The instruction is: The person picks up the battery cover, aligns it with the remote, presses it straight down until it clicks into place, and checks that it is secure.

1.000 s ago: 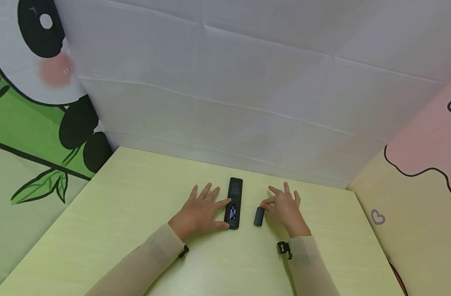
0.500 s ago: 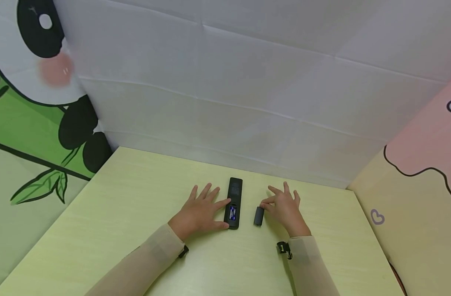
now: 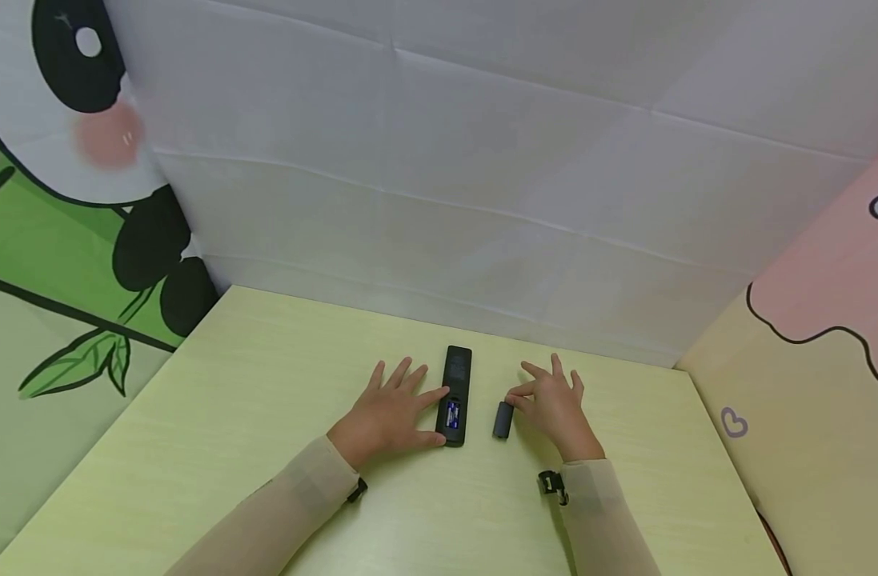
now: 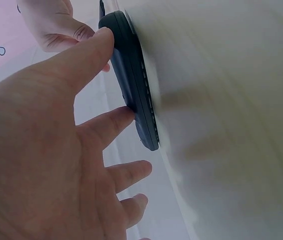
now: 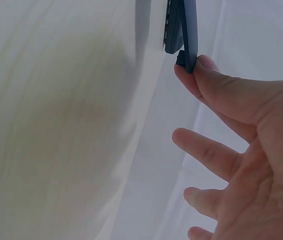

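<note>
A black remote control [image 3: 455, 384] lies face down on the table, its battery compartment uncovered with blue batteries [image 3: 453, 414] inside. My left hand [image 3: 385, 424] is spread beside it. Thumb and index finger, both nearly straight, touch the remote's near end and left side, as the left wrist view also shows on the remote [image 4: 131, 80]. To the right, my right hand [image 3: 556, 410] pinches one end of the dark battery cover [image 3: 503, 420] between thumb and index finger, the other fingers spread. In the right wrist view the cover [image 5: 191, 35] stands out from the fingertips, with a small tab near the pinch.
The pale yellow table [image 3: 280, 352] ends at a white cloth backdrop [image 3: 439, 200]. Cartoon-printed panels stand at left and right. Each wrist carries a small black camera mount, such as the right one [image 3: 553, 485].
</note>
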{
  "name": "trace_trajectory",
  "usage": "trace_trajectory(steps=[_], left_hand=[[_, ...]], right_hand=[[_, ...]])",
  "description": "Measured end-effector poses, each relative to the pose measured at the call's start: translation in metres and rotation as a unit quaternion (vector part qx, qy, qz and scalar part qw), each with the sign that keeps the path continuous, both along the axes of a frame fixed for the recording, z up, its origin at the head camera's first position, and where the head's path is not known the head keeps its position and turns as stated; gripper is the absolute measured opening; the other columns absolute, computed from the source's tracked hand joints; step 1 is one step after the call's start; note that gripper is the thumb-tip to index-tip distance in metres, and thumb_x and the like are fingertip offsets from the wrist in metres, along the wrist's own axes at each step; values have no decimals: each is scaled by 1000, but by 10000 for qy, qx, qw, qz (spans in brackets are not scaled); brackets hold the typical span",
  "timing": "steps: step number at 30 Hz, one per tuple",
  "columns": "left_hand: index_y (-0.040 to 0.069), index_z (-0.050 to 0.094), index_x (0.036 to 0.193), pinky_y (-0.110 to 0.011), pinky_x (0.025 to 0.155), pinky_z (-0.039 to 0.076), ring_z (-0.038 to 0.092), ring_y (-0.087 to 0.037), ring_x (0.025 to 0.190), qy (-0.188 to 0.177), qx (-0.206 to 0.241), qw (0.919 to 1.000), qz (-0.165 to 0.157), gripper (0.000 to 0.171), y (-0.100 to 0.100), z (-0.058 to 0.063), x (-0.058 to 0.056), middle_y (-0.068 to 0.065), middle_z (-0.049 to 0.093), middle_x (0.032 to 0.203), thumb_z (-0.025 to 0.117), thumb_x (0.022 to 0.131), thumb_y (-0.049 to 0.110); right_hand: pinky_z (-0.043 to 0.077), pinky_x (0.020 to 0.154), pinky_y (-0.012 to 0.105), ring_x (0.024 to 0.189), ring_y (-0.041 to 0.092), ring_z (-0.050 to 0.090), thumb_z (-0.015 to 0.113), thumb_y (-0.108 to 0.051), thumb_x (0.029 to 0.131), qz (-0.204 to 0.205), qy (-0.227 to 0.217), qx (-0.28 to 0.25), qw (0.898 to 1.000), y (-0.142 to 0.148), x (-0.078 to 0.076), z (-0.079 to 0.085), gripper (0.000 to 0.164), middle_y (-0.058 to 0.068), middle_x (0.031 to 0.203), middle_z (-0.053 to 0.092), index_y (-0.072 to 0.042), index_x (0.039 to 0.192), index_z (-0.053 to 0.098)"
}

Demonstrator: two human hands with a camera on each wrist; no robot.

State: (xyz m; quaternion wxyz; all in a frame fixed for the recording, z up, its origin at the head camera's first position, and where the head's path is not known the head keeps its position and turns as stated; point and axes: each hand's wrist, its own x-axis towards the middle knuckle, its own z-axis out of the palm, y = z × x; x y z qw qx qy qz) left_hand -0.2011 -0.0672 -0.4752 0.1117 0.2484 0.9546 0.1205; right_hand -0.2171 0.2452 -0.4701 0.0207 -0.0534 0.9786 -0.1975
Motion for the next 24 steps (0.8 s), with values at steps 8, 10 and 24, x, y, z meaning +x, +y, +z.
trace_trajectory(steps=[8, 10, 24], left_hand=[[38, 51, 180, -78, 150, 12, 19, -46, 187, -5, -1, 10000, 10, 82, 0, 0, 0, -15, 36, 195, 73, 109, 72], [38, 51, 180, -78, 150, 12, 19, -46, 187, 0, -7, 10000, 11, 82, 1, 0, 0, -15, 36, 195, 73, 109, 73], [40, 50, 180, -78, 150, 12, 19, -45, 187, 15, -37, 10000, 4, 82, -1, -3, 0, -15, 36, 195, 71, 109, 74]], right_hand=[[11, 142, 89, 183, 61, 16, 87, -26, 107, 11, 29, 57, 10000, -1, 0, 1, 13, 17, 180, 60, -19, 112, 97], [11, 142, 89, 183, 61, 17, 87, -26, 107, 13, 41, 57, 10000, -1, 0, 1, 13, 17, 180, 60, -19, 112, 97], [12, 141, 90, 183, 62, 18, 88, -26, 107, 6, 34, 67, 10000, -4, 0, 1, 14, 18, 179, 60, -18, 113, 97]])
